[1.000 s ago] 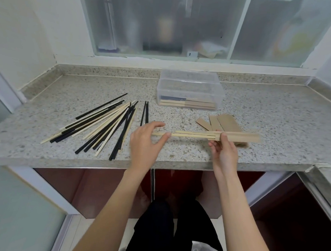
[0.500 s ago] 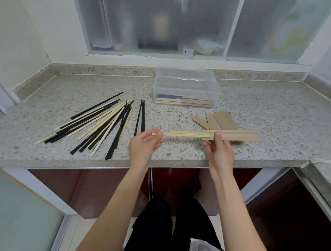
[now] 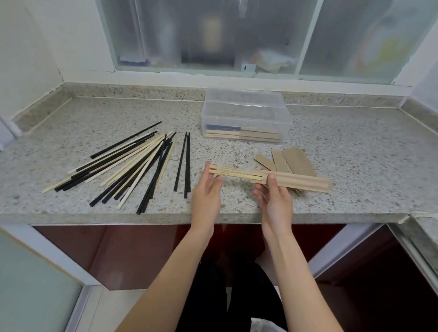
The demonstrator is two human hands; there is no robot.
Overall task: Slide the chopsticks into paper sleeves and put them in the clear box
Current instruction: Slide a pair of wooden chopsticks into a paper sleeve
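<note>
Your right hand (image 3: 276, 201) pinching the paper sleeve (image 3: 297, 182) at its mouth, your left hand (image 3: 207, 190) with straight fingers against the ends of 2 pale chopsticks (image 3: 227, 171) half inside it, clear box (image 3: 245, 116) behind on the speckled counter (image 3: 363, 159), loose chopsticks (image 3: 127, 167) left, frosted window (image 3: 219, 27) beyond.

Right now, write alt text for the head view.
Two bare hands push a pale chopstick pair into a brown paper sleeve: the left hand at the bare ends, the right hand pinching the sleeve's mouth. Loose chopsticks lie left on the granite counter; a clear box behind holds sleeved pairs.
</note>
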